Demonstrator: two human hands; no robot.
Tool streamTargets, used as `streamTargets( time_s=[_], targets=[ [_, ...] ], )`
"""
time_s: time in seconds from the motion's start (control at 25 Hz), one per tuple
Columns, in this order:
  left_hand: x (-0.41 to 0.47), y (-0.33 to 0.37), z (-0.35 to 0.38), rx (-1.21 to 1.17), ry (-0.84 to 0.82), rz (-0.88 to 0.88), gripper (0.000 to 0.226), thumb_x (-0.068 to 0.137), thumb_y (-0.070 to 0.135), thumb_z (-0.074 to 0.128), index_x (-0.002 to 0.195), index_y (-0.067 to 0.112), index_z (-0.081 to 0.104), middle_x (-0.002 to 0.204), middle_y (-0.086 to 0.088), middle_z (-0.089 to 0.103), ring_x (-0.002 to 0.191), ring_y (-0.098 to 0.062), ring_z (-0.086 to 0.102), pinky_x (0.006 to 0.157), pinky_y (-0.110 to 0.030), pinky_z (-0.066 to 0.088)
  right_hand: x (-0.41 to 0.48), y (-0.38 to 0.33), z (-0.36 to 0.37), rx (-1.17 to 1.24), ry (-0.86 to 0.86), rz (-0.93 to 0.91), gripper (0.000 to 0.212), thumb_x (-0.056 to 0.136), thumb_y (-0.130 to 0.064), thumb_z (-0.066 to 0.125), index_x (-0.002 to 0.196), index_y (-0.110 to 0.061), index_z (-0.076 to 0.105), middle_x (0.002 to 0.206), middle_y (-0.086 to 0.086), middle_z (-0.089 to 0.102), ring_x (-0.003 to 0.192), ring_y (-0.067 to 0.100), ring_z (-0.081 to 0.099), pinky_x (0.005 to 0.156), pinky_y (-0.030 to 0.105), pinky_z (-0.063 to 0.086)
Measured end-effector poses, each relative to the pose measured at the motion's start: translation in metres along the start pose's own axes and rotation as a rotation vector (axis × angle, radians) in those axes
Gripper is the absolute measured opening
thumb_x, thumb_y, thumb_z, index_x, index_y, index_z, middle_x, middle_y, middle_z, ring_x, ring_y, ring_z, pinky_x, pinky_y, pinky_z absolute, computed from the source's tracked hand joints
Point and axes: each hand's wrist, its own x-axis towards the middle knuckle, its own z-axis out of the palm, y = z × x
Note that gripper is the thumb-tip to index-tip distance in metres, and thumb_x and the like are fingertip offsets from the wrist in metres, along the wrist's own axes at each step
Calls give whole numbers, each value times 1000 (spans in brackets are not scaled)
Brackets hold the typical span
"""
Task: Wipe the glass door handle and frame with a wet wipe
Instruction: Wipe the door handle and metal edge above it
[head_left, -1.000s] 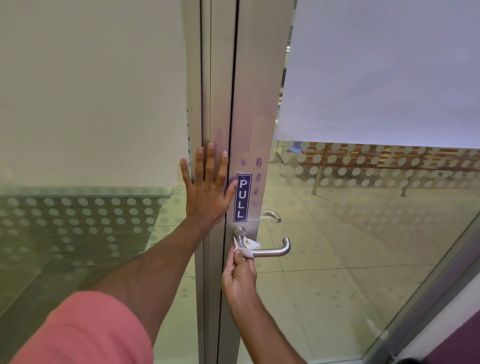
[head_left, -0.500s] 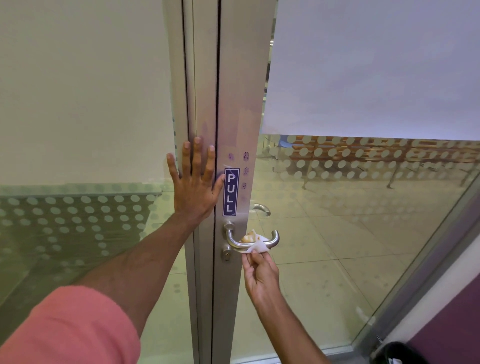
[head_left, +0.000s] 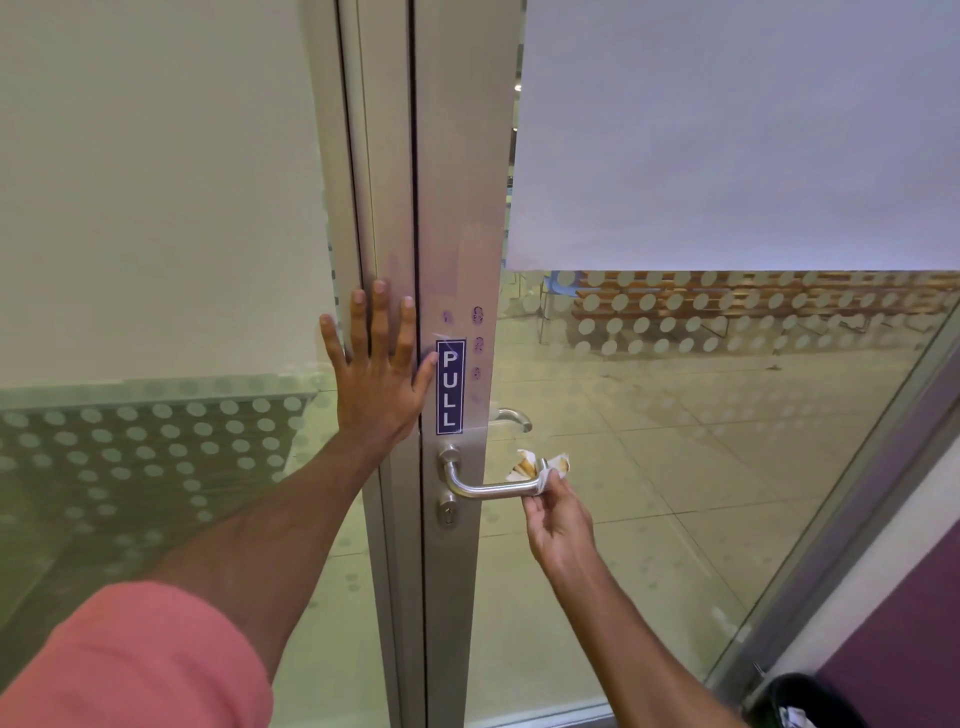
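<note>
A silver lever door handle (head_left: 488, 488) sticks out to the right from the aluminium door frame (head_left: 457, 182), below a blue PULL sticker (head_left: 450, 387). My right hand (head_left: 558, 519) pinches a crumpled white wet wipe (head_left: 540, 466) around the free end of the handle. My left hand (head_left: 376, 366) lies flat with spread fingers on the frame, just left of the sticker. A keyhole (head_left: 448, 512) sits under the handle.
Glass panels with frosted dots flank the frame, with white sheets over their upper parts. A second handle (head_left: 511, 417) shows through the glass on the far side. A black bin (head_left: 808, 701) stands at the bottom right by a purple wall.
My right hand has slid the wipe along the handle from its base near the frame out to its free end. My left hand has stayed pressed on the frame.
</note>
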Motion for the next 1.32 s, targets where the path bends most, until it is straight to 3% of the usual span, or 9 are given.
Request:
streamTargets(
  time_s=[0.16, 0.28, 0.4, 0.56, 0.72, 0.96, 1.08, 1.2, 1.32],
  targets=[
    [0, 0, -1, 6, -15, -7, 74, 102, 56, 35, 157, 17, 5, 163, -9, -22, 152, -30, -13, 120, -60, -7, 5, -7, 0, -256, 61, -230, 35, 96, 5, 49, 130, 9, 51, 120, 23, 62, 106, 31, 63, 99, 38, 48],
    [1, 2, -2, 4, -20, -11, 75, 102, 55, 34, 157, 18, 0, 162, -8, -24, 151, -29, -15, 120, -60, -7, 1, -18, -4, -933, -25, -648, 30, 98, -5, 50, 124, -8, 64, 99, 2, 72, 83, 7, 62, 81, 24, 51],
    [0, 2, -3, -1, -13, -9, 75, 102, 55, 34, 156, 18, -2, 162, -8, -24, 151, -28, -16, 119, -60, -6, -10, -18, -8, -1497, -279, -1016, 32, 98, -9, 49, 115, -30, 68, 68, -16, 55, 59, -2, 50, 59, 14, 40],
    [1, 2, -4, -16, -26, -11, 76, 102, 56, 32, 156, 20, -7, 161, -7, -27, 151, -28, -19, 119, -60, -6, -15, 10, -22, -1962, -541, -1208, 39, 89, 9, 44, 108, -19, 61, 96, -6, 58, 89, 10, 53, 102, 31, 44],
    [2, 2, -6, -17, -40, -11, 77, 102, 58, 29, 156, 20, -11, 160, -6, -29, 150, -27, -20, 119, -61, -5, -14, 52, -19, -2087, -524, -1152, 57, 89, 6, 51, 142, -13, 42, 146, 4, 45, 137, 20, 38, 117, 30, 22],
    [1, 2, -8, -18, -56, -16, 77, 102, 59, 26, 155, 21, -14, 160, -6, -31, 150, -27, -22, 119, -60, -7, -10, 50, 0, -1950, -512, -1155, 32, 95, -43, 48, 122, -35, 63, 122, -12, 66, 112, -4, 57, 83, 11, 46],
    [2, 2, -8, -24, -56, -10, 78, 102, 60, 25, 155, 22, -17, 160, -5, -31, 150, -26, -22, 119, -60, -8, -7, 51, 13, -1737, -545, -1144, 37, 101, -24, 45, 138, -24, 51, 146, -4, 48, 132, 6, 43, 99, 17, 46],
    [2, 2, -8, -30, -56, -7, 77, 102, 59, 24, 155, 21, -17, 160, -6, -31, 150, -27, -21, 119, -59, -8, -4, 65, 19, -1916, -594, -1047, 40, 100, -9, 43, 137, -24, 47, 150, 3, 44, 131, 17, 48, 106, 35, 45],
    [1, 3, -8, -37, -57, -3, 78, 102, 59, 25, 155, 21, -18, 160, -5, -31, 150, -27, -21, 119, -59, -9, -1, 75, 17, -2060, -571, -1033, 55, 95, -1, 50, 146, -17, 39, 157, 2, 31, 144, 14, 29, 115, 30, 25]
  ],
)
